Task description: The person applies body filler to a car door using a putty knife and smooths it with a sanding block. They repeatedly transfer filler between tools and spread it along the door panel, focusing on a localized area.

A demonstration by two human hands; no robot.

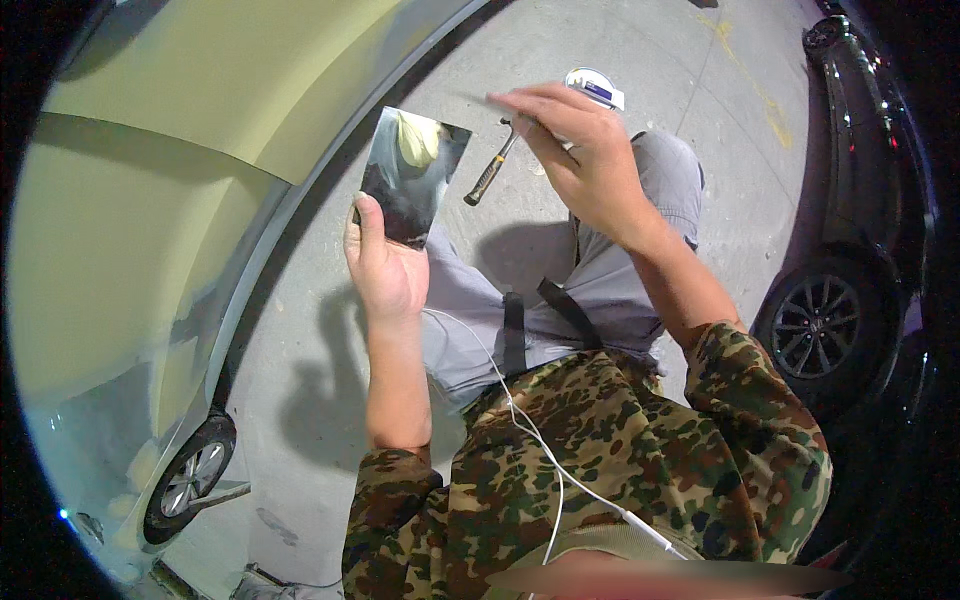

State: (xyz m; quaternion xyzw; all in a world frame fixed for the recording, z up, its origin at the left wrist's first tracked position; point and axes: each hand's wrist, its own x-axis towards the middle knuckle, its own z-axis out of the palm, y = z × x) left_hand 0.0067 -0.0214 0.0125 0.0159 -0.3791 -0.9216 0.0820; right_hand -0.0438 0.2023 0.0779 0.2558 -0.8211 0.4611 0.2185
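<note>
Filling the nine o'clock side of the view is a pale yellow-green car (150,200), its curved body panel bending toward the rim, with one wheel (190,480) low at seven o'clock on the grey concrete floor (640,60).

Just right of the car, the left hand (385,265) is raised, its fingers clenched on the lower edge of a shiny rectangular sheet (412,175), thumb pressed flat on the near face. The sheet stands tilted at about eleven o'clock from picture centre and mirrors the car's yellow paint in its upper part.

Past the sheet, a hammer (490,170) with a dark grip lies on the floor at twelve o'clock, its head partly hidden by the right hand (580,160). That hand hovers above the grey-trousered knee (660,180), fingers pinched together on something small and thin; what it is I cannot tell, perhaps a sliver or a strip. Just behind its fingertips lies a white tube (595,88) with a dark blue band.

A white cable (520,420) runs down over the camouflage jacket (620,450) at six o'clock. At three o'clock stands a dark car (860,180), its wheel (820,325) near the jacket's right sleeve.
</note>
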